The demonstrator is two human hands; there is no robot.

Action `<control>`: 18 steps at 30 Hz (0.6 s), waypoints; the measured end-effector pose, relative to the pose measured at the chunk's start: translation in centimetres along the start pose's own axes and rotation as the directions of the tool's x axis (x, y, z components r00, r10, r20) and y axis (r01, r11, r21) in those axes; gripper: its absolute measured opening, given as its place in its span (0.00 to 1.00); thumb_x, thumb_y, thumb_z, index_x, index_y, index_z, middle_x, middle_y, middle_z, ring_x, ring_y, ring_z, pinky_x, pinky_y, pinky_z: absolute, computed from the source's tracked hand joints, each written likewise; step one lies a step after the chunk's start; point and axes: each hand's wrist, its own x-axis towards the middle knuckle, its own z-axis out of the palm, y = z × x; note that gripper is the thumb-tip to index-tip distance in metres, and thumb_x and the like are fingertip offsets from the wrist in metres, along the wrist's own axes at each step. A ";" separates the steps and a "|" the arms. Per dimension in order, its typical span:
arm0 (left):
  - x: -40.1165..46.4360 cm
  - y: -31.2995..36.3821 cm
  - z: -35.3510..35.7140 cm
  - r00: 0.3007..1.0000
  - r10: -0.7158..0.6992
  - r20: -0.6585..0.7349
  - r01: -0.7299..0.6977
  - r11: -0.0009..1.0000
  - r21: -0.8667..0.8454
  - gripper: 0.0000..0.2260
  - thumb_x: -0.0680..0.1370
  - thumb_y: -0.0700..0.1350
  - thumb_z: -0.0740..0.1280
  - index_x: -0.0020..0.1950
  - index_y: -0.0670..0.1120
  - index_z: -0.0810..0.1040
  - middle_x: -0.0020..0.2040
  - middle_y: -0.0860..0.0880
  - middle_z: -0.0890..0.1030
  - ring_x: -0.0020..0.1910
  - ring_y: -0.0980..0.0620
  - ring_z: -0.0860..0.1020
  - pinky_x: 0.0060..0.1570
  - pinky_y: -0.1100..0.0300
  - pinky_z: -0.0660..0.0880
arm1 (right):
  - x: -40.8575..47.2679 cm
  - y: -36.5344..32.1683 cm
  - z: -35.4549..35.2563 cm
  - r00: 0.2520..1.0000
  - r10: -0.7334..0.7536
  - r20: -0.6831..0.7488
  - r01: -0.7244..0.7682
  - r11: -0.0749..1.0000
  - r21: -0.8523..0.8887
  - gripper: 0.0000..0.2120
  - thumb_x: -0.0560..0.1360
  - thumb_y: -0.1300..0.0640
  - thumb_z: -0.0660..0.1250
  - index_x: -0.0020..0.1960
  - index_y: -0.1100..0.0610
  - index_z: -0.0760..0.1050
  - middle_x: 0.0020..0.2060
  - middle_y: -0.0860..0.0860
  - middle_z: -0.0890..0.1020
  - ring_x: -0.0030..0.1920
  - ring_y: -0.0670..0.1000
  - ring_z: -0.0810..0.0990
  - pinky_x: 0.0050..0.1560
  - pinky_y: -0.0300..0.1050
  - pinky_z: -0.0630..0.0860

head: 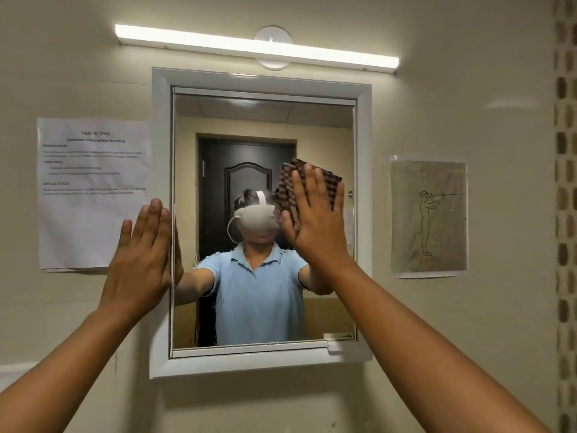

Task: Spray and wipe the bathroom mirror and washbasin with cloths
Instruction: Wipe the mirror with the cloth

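The bathroom mirror hangs on the wall in a white frame. My right hand lies flat with straight fingers and presses a brown checked cloth against the glass in the mirror's right half. The cloth shows above and to the left of the fingers. My left hand rests flat, fingers straight, on the frame's left edge at mid height. Streaks of wetness show on the lower left of the glass. The washbasin and any spray bottle are out of view.
A lit tube lamp runs above the mirror. A printed sheet is stuck to the wall at the left, a drawing in a plastic sleeve at the right. A patterned tile strip runs down the far right.
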 end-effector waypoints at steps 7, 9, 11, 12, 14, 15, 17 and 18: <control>-0.3 -0.7 -0.5 0.999 0.021 0.044 -0.022 0.999 0.023 0.34 0.75 0.43 0.52 0.79 0.40 0.45 0.80 0.42 0.45 0.79 0.44 0.46 0.77 0.45 0.46 | -4.6 2.3 0.8 0.988 0.147 -0.045 -0.144 0.988 0.062 0.34 0.80 0.44 0.53 0.80 0.55 0.45 0.79 0.56 0.46 0.79 0.54 0.43 0.76 0.64 0.43; -0.6 -0.6 -0.4 0.999 0.016 0.050 -0.016 1.000 0.016 0.34 0.75 0.42 0.53 0.79 0.41 0.45 0.80 0.42 0.45 0.80 0.44 0.45 0.77 0.45 0.47 | -6.3 1.7 1.2 0.981 0.189 -0.041 -0.185 0.980 0.079 0.34 0.80 0.44 0.53 0.80 0.56 0.44 0.79 0.56 0.45 0.79 0.55 0.43 0.76 0.64 0.43; -1.0 -0.4 -0.3 0.998 0.013 0.055 -0.013 1.000 0.004 0.33 0.76 0.43 0.52 0.80 0.41 0.44 0.80 0.42 0.44 0.80 0.44 0.45 0.77 0.45 0.46 | -8.5 0.7 1.6 0.976 0.219 -0.024 -0.215 0.972 0.097 0.34 0.80 0.44 0.52 0.80 0.56 0.44 0.79 0.56 0.45 0.79 0.55 0.43 0.76 0.65 0.43; -1.2 -0.4 -0.2 0.998 0.011 0.059 -0.011 1.000 -0.005 0.32 0.76 0.44 0.50 0.80 0.41 0.44 0.80 0.42 0.44 0.80 0.44 0.45 0.77 0.46 0.46 | -9.6 0.1 1.9 0.975 0.223 -0.014 -0.221 0.970 0.106 0.34 0.80 0.44 0.52 0.80 0.56 0.44 0.79 0.56 0.45 0.79 0.55 0.43 0.75 0.66 0.43; -1.7 -0.3 -0.1 0.997 0.009 0.075 -0.008 1.000 -0.017 0.32 0.77 0.48 0.47 0.79 0.41 0.44 0.80 0.42 0.43 0.79 0.45 0.44 0.77 0.46 0.45 | -11.1 -1.1 2.3 0.969 0.246 0.000 -0.244 0.962 0.119 0.35 0.79 0.43 0.51 0.80 0.57 0.45 0.79 0.56 0.45 0.79 0.56 0.44 0.75 0.68 0.44; -1.9 -0.2 0.0 0.997 0.006 0.083 -0.004 1.000 -0.024 0.32 0.77 0.50 0.46 0.79 0.41 0.44 0.80 0.42 0.43 0.79 0.45 0.43 0.77 0.46 0.45 | -11.3 -1.8 2.4 0.964 0.264 0.003 -0.263 0.957 0.123 0.35 0.79 0.43 0.51 0.80 0.57 0.45 0.79 0.56 0.45 0.79 0.56 0.44 0.74 0.69 0.44; -2.3 -0.1 0.1 0.996 -0.001 0.090 0.005 0.999 -0.050 0.32 0.78 0.54 0.45 0.79 0.40 0.44 0.80 0.42 0.43 0.79 0.45 0.44 0.77 0.46 0.46 | -10.6 -3.3 2.4 0.956 0.292 0.003 -0.290 0.946 0.142 0.35 0.79 0.42 0.50 0.80 0.56 0.44 0.79 0.56 0.45 0.79 0.56 0.44 0.74 0.70 0.44; -2.4 0.0 0.1 0.996 0.000 0.088 0.006 0.998 -0.065 0.32 0.79 0.55 0.44 0.79 0.40 0.44 0.80 0.42 0.43 0.79 0.44 0.44 0.78 0.46 0.46 | -9.9 -3.9 2.3 0.958 0.288 0.001 -0.284 0.946 0.158 0.35 0.79 0.42 0.51 0.80 0.56 0.44 0.79 0.56 0.45 0.79 0.56 0.43 0.74 0.69 0.44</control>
